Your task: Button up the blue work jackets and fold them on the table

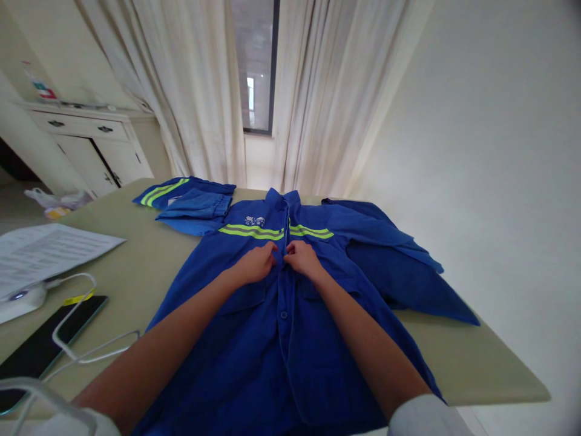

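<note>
A blue work jacket point(254, 375) lies front side up on the table, its collar at the far end. Yellow-green and grey reflective stripes cross its chest, and a white logo sits above one of them. My left hand point(258, 263) is closed at the front opening just below the stripes, its curled fingers on the cloth. Opposite it, my right hand point(303, 259) pinches the edge of the button placket point(282, 290). One button point(284, 315) shows lower on the placket. Whatever lies right under the fingertips is hidden.
Folded blue clothing point(193, 209) with a reflective stripe lies at the far left, and dark blue cloth point(408, 284) at the right. Printed paper point(45, 254), a black phone-like slab point(49, 345) and a white cable point(68, 345) are on the table point(145, 260) at left.
</note>
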A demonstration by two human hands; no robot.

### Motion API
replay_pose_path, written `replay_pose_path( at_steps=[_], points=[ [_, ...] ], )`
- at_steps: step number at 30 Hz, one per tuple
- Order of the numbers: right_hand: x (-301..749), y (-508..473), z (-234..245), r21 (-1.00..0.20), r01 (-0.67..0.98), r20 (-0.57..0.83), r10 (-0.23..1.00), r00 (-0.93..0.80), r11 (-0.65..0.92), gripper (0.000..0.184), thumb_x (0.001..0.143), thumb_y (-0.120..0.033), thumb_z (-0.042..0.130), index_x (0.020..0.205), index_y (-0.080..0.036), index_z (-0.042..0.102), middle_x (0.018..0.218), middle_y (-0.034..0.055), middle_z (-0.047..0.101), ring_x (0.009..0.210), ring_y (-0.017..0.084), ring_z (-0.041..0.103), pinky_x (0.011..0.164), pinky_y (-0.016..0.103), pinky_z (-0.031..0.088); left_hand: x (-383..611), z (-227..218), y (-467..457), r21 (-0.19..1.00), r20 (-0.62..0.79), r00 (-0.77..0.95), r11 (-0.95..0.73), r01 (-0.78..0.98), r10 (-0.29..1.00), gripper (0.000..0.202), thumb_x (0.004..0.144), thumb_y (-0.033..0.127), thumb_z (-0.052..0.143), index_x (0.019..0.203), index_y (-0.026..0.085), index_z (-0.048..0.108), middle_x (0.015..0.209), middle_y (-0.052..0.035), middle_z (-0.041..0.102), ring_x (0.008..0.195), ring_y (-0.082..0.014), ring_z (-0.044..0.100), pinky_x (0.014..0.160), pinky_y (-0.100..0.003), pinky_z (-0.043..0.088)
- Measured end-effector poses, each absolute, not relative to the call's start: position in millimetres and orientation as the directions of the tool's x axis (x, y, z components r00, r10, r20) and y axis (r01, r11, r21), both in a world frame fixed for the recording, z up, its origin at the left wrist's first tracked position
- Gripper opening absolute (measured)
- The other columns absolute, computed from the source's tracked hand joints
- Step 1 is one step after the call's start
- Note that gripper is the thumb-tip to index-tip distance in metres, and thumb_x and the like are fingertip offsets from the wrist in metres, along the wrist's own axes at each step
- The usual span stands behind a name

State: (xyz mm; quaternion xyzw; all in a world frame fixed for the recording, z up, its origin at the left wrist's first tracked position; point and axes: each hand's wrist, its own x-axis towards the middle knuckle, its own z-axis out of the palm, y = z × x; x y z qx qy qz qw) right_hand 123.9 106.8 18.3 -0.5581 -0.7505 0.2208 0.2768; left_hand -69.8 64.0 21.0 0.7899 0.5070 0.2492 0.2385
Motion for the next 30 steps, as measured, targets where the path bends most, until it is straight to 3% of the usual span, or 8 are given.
replay_pose_path(
  at_steps=[4, 6, 11, 17, 20, 25, 30],
  points=[
    [124, 106, -3, -0.772, 0.586, 0.195, 0.969, -0.150, 0.246, 0.016, 0.070, -0.012, 0.068, 0.084, -0.021, 0.070, 0.076, -0.0013, 0.072, 0.071, 0.016, 0.067, 0.066, 0.025, 0.049, -64, 23, 95, 0.539, 0.247, 0.367, -0.441, 0.717, 0.897, 0.038, 0.073, 0.012, 0.077, 0.110, 0.023, 0.075, 0.121, -0.0139, 0.075, 0.120, -0.0345, 0.067, 0.109, -0.048, 0.045],
    [126, 103, -13, -0.830, 0.506, 0.200, 0.972, -0.125, 0.236, 0.018, 0.071, -0.015, 0.065, 0.088, -0.020, 0.070, 0.078, -0.0006, 0.072, 0.070, 0.016, 0.067, 0.067, 0.026, 0.051, -62, 20, 104, 0.568, 0.251, 0.386, -0.458, 0.684, 0.888, 0.035, 0.070, 0.014, 0.080, 0.103, 0.025, 0.077, 0.111, -0.0100, 0.077, 0.112, -0.0319, 0.068, 0.107, -0.045, 0.047],
    [128, 104, -22, -0.927, 0.310, 0.181, 0.976, -0.122, 0.211, 0.023, 0.069, -0.020, 0.061, 0.091, -0.019, 0.070, 0.081, 0.0014, 0.073, 0.069, 0.016, 0.065, 0.065, 0.026, 0.053, -64, 6, 106, 0.638, 0.290, 0.370, -0.467, 0.612, 0.882, 0.012, 0.087, 0.021, 0.066, 0.091, 0.024, 0.077, 0.093, -0.0064, 0.076, 0.094, -0.0253, 0.068, 0.094, -0.039, 0.050],
    [125, 109, -18, -0.974, 0.186, 0.100, 0.985, -0.138, 0.125, 0.031, 0.068, -0.020, 0.060, 0.098, -0.018, 0.070, 0.086, 0.0039, 0.077, 0.071, 0.017, 0.069, 0.062, 0.025, 0.053, -64, 1, 98, 0.670, 0.434, 0.240, -0.489, 0.558, 0.868, 0.016, 0.092, 0.026, 0.061, 0.098, 0.022, 0.076, 0.105, -0.0091, 0.072, 0.104, -0.0253, 0.065, 0.099, -0.040, 0.050],
    [126, 109, -15, -0.981, 0.168, 0.072, 0.986, -0.149, 0.097, 0.033, 0.073, -0.024, 0.061, 0.104, -0.018, 0.072, 0.085, 0.0044, 0.077, 0.070, 0.017, 0.068, 0.058, 0.024, 0.051, -63, 6, 99, 0.656, 0.472, 0.225, -0.510, 0.556, 0.852, 0.014, 0.089, 0.025, 0.065, 0.094, 0.023, 0.078, 0.104, -0.0085, 0.072, 0.104, -0.0259, 0.066, 0.100, -0.041, 0.050],
    [127, 106, -12, -0.963, 0.181, 0.171, 0.972, -0.163, 0.200, 0.033, 0.077, -0.027, 0.060, 0.106, -0.018, 0.074, 0.078, 0.0011, 0.071, 0.065, 0.015, 0.062, 0.058, 0.024, 0.048, -59, 11, 101, 0.694, 0.400, 0.164, -0.415, 0.589, 0.902, 0.014, 0.087, 0.026, 0.069, 0.094, 0.023, 0.080, 0.096, -0.0056, 0.077, 0.082, -0.0221, 0.068, 0.082, -0.035, 0.052],
    [125, 102, -9, -0.893, 0.335, 0.244, 0.948, -0.205, 0.302, 0.036, 0.078, -0.021, 0.058, 0.107, -0.018, 0.078, 0.077, 0.0009, 0.070, 0.062, 0.015, 0.058, 0.057, 0.025, 0.045, -59, 14, 102, 0.720, 0.356, 0.106, -0.345, 0.603, 0.928, 0.014, 0.088, 0.026, 0.068, 0.094, 0.024, 0.081, 0.090, -0.0040, 0.079, 0.077, -0.0226, 0.069, 0.078, -0.033, 0.051]
  ],
)
